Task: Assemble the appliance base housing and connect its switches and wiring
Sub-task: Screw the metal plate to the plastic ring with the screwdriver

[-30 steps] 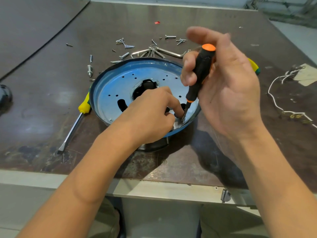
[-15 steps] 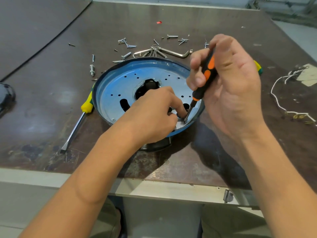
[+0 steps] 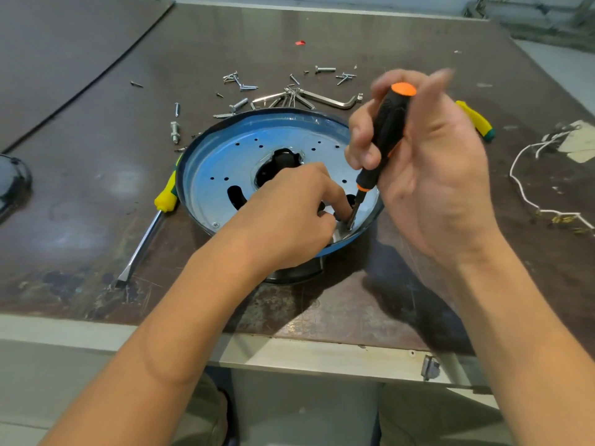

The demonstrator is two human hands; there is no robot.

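Note:
A round blue metal base plate (image 3: 231,156) with several holes and a dark centre opening lies on the brown workbench. My left hand (image 3: 289,217) rests on its near right rim, fingers curled and pinching a small part at the screwdriver tip. My right hand (image 3: 428,175) grips a black screwdriver with an orange cap (image 3: 386,130), held nearly upright, its tip down on the plate's rim beside my left fingertips. The upper right fingers are blurred. The screw itself is hidden by my fingers.
Loose screws and bolts (image 3: 244,88) and hex keys (image 3: 325,99) lie behind the plate. A yellow-handled chisel (image 3: 151,226) lies to its left, another yellow handle (image 3: 476,120) behind my right hand. White wires (image 3: 528,185) lie at the right, a dark object (image 3: 13,181) at the left edge.
My right hand has re-gripped the screwdriver handle, its fingers shifting round it, so the orange cap shows again. The tip stays on the same spot and my left hand has not moved.

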